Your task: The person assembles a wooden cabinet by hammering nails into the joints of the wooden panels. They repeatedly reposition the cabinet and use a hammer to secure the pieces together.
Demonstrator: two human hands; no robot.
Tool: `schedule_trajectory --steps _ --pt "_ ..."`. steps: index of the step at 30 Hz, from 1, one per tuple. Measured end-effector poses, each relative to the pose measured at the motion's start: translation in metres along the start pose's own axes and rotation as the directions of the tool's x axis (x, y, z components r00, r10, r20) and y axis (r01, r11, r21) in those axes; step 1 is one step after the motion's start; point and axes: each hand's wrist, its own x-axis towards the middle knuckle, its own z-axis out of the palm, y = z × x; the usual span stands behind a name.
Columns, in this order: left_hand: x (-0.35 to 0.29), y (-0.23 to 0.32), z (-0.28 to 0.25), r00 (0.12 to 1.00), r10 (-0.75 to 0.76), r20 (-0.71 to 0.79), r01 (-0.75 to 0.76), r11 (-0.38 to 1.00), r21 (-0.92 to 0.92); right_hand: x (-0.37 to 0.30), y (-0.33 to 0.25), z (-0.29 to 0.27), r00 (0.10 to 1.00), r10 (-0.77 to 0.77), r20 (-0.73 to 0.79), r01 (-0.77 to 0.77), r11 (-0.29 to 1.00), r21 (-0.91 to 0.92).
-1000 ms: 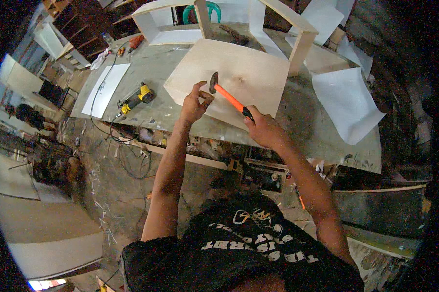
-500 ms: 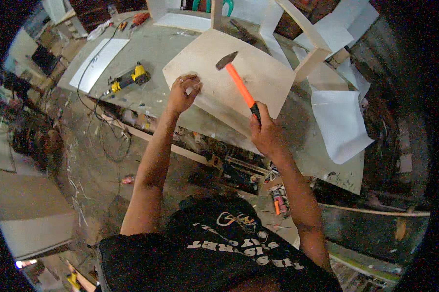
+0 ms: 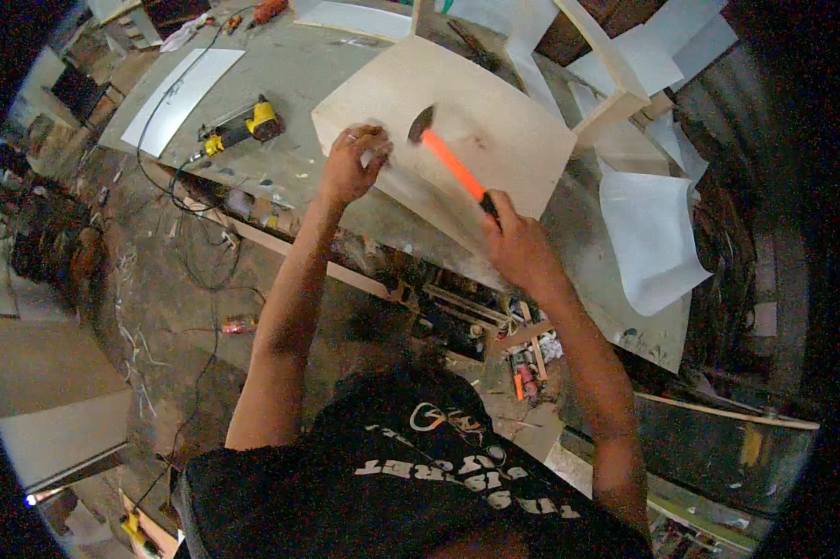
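Note:
My right hand (image 3: pixel 521 244) is wrapped round the black grip of a hammer (image 3: pixel 453 166) with an orange shaft. Its dark head, slightly blurred, is over a pale wooden panel (image 3: pixel 518 116), left of the panel's middle. My left hand (image 3: pixel 353 166) is at the panel's near left edge, fingers curled and thumb drawn towards them. Whatever is between those fingertips is too small and blurred to make out. The panel lies flat on the workbench, and a narrow pale strip runs along its near side.
The grey workbench (image 3: pixel 308 88) carries a yellow and black power tool (image 3: pixel 243 129) with a cable and a white sheet (image 3: pixel 182 98) at left. A wooden frame (image 3: pixel 616 107) stands at the panel's right, beside a curled white sheet (image 3: pixel 653 242). Tools and scraps crowd a lower shelf (image 3: pixel 457 312).
The hammer head has shifted left and closer to my left hand. My left hand stays by the panel's edge. The whole view has shifted slightly.

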Motion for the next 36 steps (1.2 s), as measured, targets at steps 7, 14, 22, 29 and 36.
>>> schedule_trajectory --steps 7,14,22,29,36 --pt "0.004 -0.005 0.0 1.0 0.029 -0.009 -0.028 0.999 0.02 -0.004 0.002 0.004 0.999 0.021 0.034 -0.02 0.999 -0.044" --pt "-0.002 -0.016 0.011 0.992 0.112 -0.057 -0.117 0.989 -0.091 0.007 -0.007 -0.003 0.964 0.1 0.247 -0.081 0.993 -0.086" --pt "-0.102 0.111 0.023 0.955 -0.292 0.05 0.296 0.924 -0.241 -0.194 0.096 0.077 0.992 0.125 0.028 -0.107 0.697 0.709" --pt "-0.139 0.248 0.216 0.703 -0.308 0.641 0.437 0.898 -0.048 -0.54 0.195 0.202 0.461 0.824 0.33 -0.837 0.279 0.472" --pt "-0.069 0.215 0.347 0.946 -0.159 0.284 0.067 0.95 0.306 -0.732 0.245 0.216 -0.106 0.871 0.48 -0.54 -0.456 0.707"
